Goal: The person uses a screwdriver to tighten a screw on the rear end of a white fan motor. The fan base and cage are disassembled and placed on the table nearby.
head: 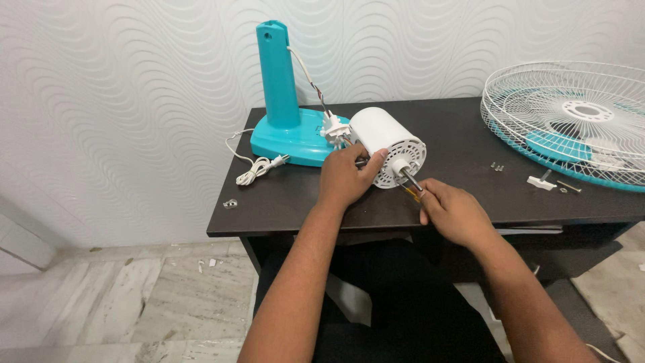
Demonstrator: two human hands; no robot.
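Note:
A white fan motor housing [381, 132] lies on its side on the dark table [282, 202], its vented face and metal shaft [408, 177] pointing toward me. My left hand [344, 176] grips the housing's left side, thumb on the vented face. My right hand [455, 212] holds a screwdriver with a yellow handle [412, 193], its tip close to the shaft. Wires run from the motor to a teal fan base with an upright column [282, 101] behind it.
A white wire fan guard with a teal blade [571, 121] rests at the table's right. Small screws [497, 167] and a white clip [541, 182] lie near it. A coiled white power cord [255, 168] and a small metal part [230, 204] sit at the left.

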